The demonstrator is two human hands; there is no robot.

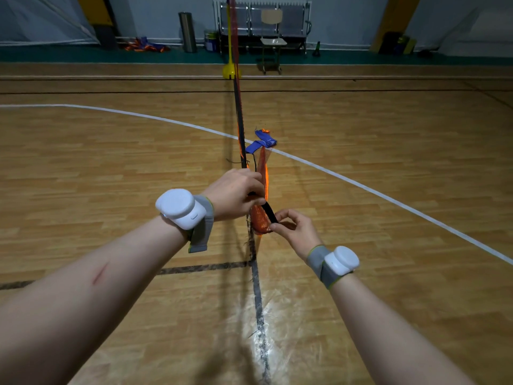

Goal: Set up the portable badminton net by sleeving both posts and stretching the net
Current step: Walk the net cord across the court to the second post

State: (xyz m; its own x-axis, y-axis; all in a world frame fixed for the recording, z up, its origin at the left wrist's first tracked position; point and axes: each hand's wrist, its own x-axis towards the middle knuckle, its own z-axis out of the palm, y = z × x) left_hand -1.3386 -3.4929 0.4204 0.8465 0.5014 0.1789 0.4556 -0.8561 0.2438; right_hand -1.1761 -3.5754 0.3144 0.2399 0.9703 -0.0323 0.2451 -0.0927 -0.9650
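- Across the wooden court floor (111, 168), the net (239, 115) runs edge-on from the person straight out to the far side of the court.
- It ends at the far post (229, 37), a yellow pole standing upright on a yellow base, with the net sleeved onto it. That end looks done.
- No near post shows, so whether one stands under the hands cannot be told.
- The near end of the net is a bunch of orange mesh (260, 220) hanging between the two hands. A blue band (262, 140) of its edging flops loose just beyond them.
- The step in hand appears to be tensioning or fastening this end. To do it well, pull the strap in line with the net, keep the top edge from twisting, and take up slack evenly so that the far post is not tipped.
- The left hand (236, 194) has a closed grip. Its fingers are curled round the gathered mesh and its thumb is pressed on the strap's upper part.
- The right hand (295, 230) has a narrow pinch, thumb and forefinger on the strap's lower end and the other fingers curled.
- The black strap (268, 212) lies taut and slanted between both grips, against the mesh.
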